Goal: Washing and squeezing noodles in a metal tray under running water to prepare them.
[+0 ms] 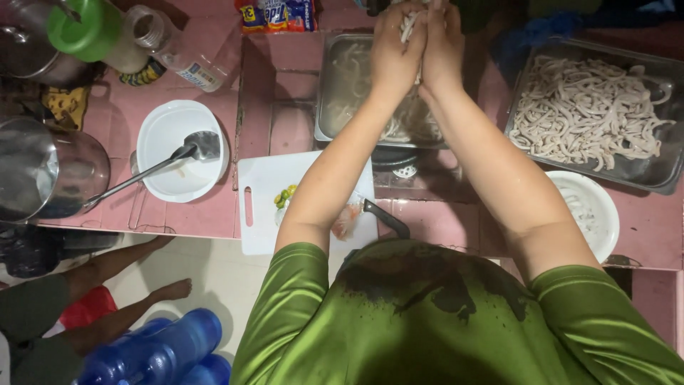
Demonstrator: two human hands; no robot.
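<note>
Noodles point(410, 25), pale and thick, are pressed between the left hand point(393, 53) and the right hand point(443, 46), both closed around the bunch, palms facing each other. A few strands show above the left hand's fingers. The hands are raised over a metal tray point(329, 85) that holds more pale noodles on the pink tiled counter point(292, 128). To the right, well apart, a second tray point(662, 175) is heaped with the same noodles, with a white bowl point(595, 214) just beside it. Nearer the body lies a white cutting board point(260, 207); left of it, a white dish point(167, 135) holds a metal spatula point(196, 147).
</note>
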